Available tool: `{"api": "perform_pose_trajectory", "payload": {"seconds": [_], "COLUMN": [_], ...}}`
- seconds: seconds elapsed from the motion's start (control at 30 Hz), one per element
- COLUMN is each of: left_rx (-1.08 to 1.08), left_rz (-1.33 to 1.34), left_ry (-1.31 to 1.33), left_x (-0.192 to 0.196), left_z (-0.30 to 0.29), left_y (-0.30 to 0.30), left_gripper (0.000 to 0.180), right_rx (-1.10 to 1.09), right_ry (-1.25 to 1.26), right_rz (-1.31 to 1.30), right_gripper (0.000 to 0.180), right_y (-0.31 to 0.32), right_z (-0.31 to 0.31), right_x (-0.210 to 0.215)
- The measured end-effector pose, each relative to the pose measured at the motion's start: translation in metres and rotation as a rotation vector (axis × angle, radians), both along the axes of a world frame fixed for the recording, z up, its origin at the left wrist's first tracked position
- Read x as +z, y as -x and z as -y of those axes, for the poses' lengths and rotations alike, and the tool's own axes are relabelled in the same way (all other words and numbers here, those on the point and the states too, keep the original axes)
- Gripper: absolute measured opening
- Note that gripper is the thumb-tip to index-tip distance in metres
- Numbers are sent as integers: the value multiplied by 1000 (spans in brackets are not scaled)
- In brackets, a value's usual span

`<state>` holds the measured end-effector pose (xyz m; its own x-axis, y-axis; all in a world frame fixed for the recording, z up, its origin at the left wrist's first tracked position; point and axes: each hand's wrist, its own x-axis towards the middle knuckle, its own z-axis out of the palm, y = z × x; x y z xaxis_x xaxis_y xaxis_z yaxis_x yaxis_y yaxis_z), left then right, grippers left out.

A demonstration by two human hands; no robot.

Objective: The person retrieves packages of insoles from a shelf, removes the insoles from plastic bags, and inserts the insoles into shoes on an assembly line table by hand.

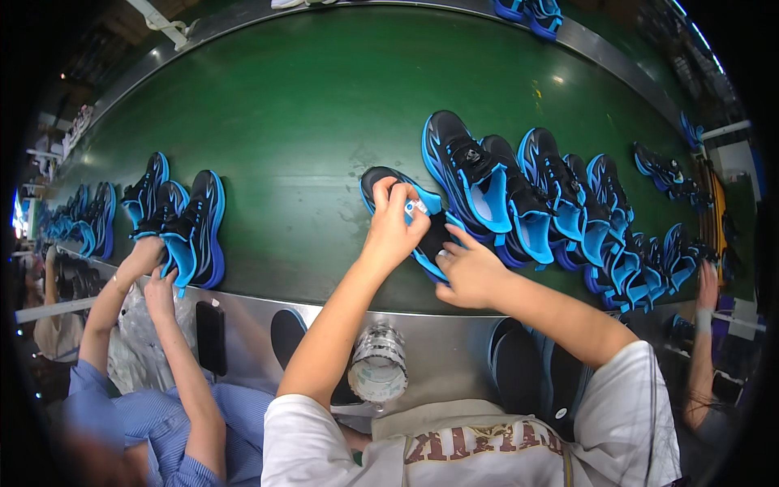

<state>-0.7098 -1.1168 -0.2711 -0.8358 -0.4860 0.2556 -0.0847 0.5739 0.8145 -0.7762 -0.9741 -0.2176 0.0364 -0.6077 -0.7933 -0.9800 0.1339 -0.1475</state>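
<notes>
A black and blue sports shoe (436, 235) lies on the green belt in front of me, its toe pointing away and to the left. Over its front part is my left hand (391, 227), fingers bent and pinched on a small white piece with a blue mark (416, 209), which may be a label. My right hand (473, 272) grips the near side of the same shoe, with the index finger stretched along it and the others curled. My fingers hide much of the shoe. Just to the right, a matching shoe (454, 154) stands close to my right fingertips.
Several matching shoes (540, 166) stand in a row rightward along the green belt (300, 130). A co-worker's hands (154, 276) handle shoes (199, 231) at left. On the metal ledge are a clear plastic cup (379, 365) and a phone (211, 337). Dark insoles or soles (515, 365) lie below.
</notes>
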Motion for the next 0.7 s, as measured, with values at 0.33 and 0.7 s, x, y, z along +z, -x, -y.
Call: {"api": "perform_pose_trajectory", "payload": {"seconds": [0.33, 0.7], "left_rx": [-197, 7], "left_rz": [-95, 31], "left_ry": [200, 332], "left_x": [29, 25], "left_z": [-36, 1], "left_y": [-45, -13], "left_gripper": [29, 12], "right_rx": [-271, -417], "right_ry": [1139, 499], "right_rz": [-7, 82], "right_gripper": [20, 66], "right_y": [-38, -26], "right_z": [-113, -3], "right_x": [-25, -5]}}
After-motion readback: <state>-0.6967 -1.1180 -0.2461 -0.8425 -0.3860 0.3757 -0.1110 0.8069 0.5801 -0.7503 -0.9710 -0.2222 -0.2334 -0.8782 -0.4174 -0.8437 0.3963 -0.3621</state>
